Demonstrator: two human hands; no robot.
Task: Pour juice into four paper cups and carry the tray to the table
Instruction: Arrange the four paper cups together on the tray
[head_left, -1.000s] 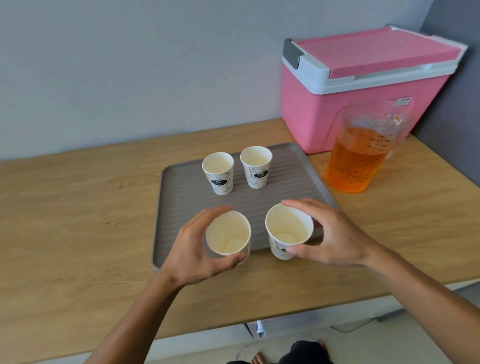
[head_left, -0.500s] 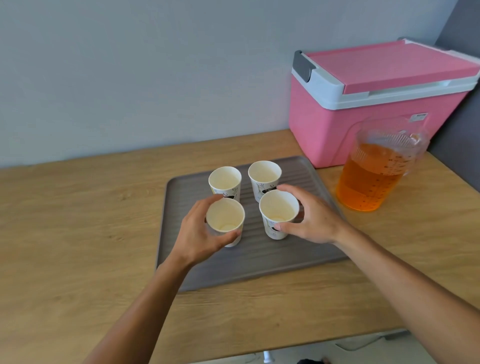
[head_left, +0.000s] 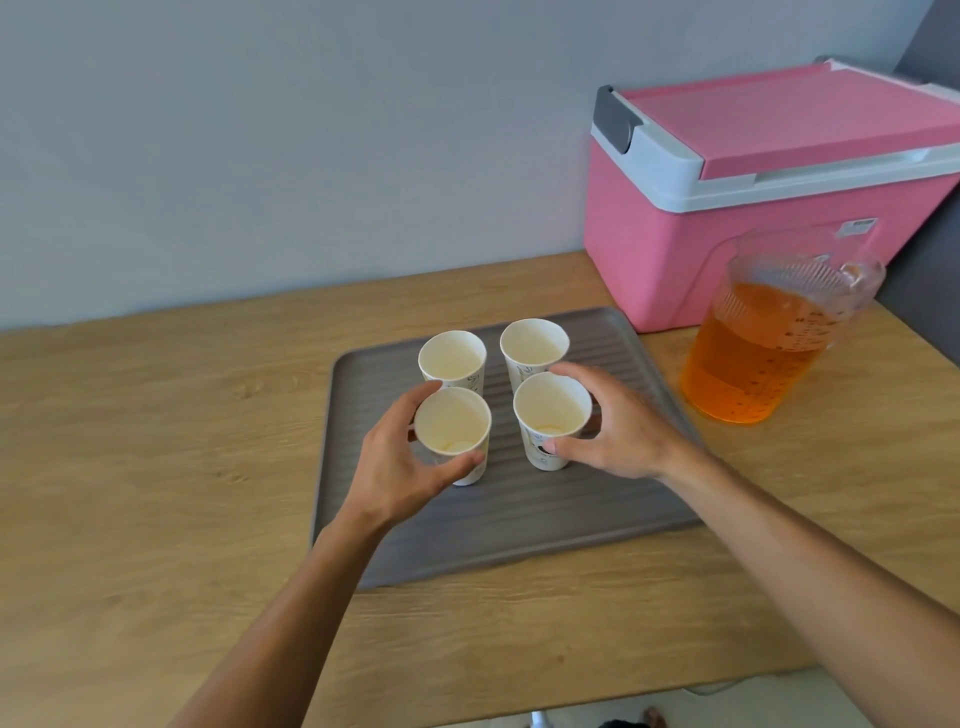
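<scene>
Pink cooler box (head_left: 748, 208), white-rimmed lid with grey latch, sitting closed on light wooden counter (head_left: 156, 467), backing against pale grey wall (head_left: 285, 130) at right.

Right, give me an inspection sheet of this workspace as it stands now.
Surface: light wooden countertop, bare apart from the items below.
Job's things: grey ribbed rectangular tray holding four white paper cups, all upright and empty: back-left cup, back-right cup, front-left cup, front-right cup. Clear plastic jug of orange juice stands on the countertop right of the tray.
Clutter: pink cooler box with a white-rimmed lid, shut, behind the jug.
Hands: left hand wrapped around the front-left cup; right hand around the front-right cup.
Cables: nothing seen.
Surroundings: plain pale wall behind.
</scene>
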